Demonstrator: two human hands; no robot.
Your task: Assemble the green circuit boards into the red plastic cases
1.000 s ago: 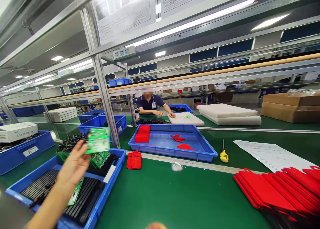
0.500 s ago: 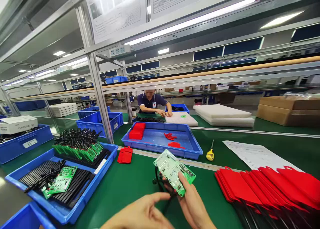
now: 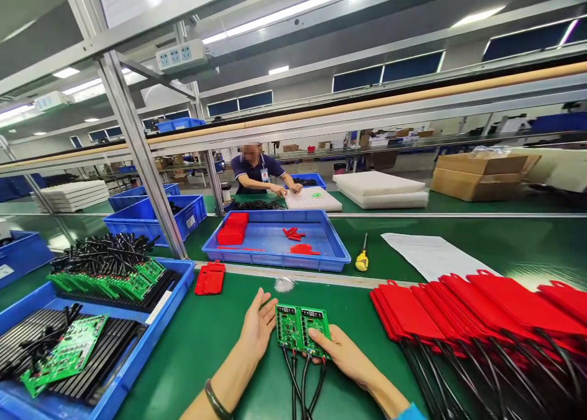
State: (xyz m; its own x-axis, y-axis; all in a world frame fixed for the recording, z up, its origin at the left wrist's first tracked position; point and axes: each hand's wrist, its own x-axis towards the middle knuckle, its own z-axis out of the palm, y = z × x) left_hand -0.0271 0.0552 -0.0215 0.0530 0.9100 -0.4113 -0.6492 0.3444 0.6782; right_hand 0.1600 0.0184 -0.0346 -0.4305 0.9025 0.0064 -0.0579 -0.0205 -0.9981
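My right hand [image 3: 343, 349] grips a green circuit board [image 3: 301, 329] by its right side, with the thumb on its face. The board looks like two joined halves, each with a small digit display at the top. Black cables [image 3: 303, 377] hang from its lower edge toward me. At the board's left edge is my left hand [image 3: 259, 323], its fingers stretched out and slightly spread; whether they touch the board I cannot tell. A red plastic case part [image 3: 210, 278] lies on the green bench beyond my left hand.
Left, a blue tray [image 3: 158, 322] carries more green boards [image 3: 110, 279] with cables. Red cases [image 3: 440, 310] with black cables are piled right. Ahead are a blue bin [image 3: 275, 262] with red parts, a yellow screwdriver [image 3: 362, 260], paper [image 3: 428, 254] and a co-worker [image 3: 259, 172].
The board has turned so its displays face me and its cables hang down. My left hand has moved from below to the board's left side, opening out. The view has shifted right.
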